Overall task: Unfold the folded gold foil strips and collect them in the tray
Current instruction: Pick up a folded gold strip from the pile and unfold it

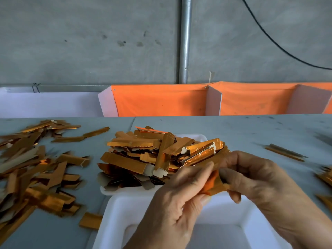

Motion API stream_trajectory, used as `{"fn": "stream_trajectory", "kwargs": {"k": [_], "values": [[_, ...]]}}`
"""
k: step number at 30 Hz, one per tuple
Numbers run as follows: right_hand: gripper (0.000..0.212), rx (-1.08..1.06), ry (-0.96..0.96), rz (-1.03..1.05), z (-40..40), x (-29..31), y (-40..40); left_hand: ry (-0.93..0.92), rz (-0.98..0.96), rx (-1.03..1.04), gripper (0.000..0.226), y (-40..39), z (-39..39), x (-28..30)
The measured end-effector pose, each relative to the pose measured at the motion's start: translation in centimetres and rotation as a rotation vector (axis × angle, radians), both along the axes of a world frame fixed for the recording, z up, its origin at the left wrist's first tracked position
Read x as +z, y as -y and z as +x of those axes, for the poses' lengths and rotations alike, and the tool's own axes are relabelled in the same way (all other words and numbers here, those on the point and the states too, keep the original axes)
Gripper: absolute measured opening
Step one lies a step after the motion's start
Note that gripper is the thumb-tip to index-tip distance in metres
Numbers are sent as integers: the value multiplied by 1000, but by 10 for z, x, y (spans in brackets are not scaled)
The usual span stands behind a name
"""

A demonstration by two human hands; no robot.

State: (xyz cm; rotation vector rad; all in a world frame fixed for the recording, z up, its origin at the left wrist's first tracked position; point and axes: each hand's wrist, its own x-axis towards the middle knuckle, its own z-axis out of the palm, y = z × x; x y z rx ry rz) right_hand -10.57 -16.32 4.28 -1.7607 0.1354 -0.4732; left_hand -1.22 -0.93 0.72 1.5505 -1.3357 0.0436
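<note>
We work on a grey counter (233, 130) that fills the lower half of the frame. At left lies a large loose heap of strips (32, 169), which we judge to be the supply not yet unfolded. At centre, a white tray (201, 137) carries a tall mound of strips (152, 155) that overhangs its near and left rims. A second, nearer tray (125, 212) at lower centre shows bare white under the hands.

Risks, in order of scale:

1. The mound is overfull. Any strip set on top may slide off onto the counter and mix with the left heap. We should consider the nearer tray instead.
2. Stray strips lie at the right edge (285, 152) and just left of the nearer tray (90, 221); these could be missed.
3. The left hand (179, 200) and the right hand (255, 178) both pinch one gold foil strip (213, 186) between thumb and fingertips, in the air at lower centre-right, above the nearer tray. The foil looks thin; pulling too hard across the crease may tear it, and too loose a pinch may drop it.
</note>
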Motion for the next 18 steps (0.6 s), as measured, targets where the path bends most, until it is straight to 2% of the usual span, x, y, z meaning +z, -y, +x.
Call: {"fn": "stream_trajectory", "kwargs": {"k": [2,7,11,13,16,18], "values": [[7,-26,10,-23,2,-2,-2,-30,4,-9,49,-1,2,0],[18,88,88,205,3,-5,-3,-127,-37,-5,47,-2,5,2],[45,203,75,212,-1,-3,1,-210,-83,-38,45,-4,6,2],[52,203,66,172,-2,-1,-1,-218,-86,-47,45,-5,7,1],[45,156,88,140,-1,-1,-3,-132,-87,-21,46,-5,8,0],[21,130,88,119,-1,-1,-4,-93,-86,-8,46,-5,8,1]]}}
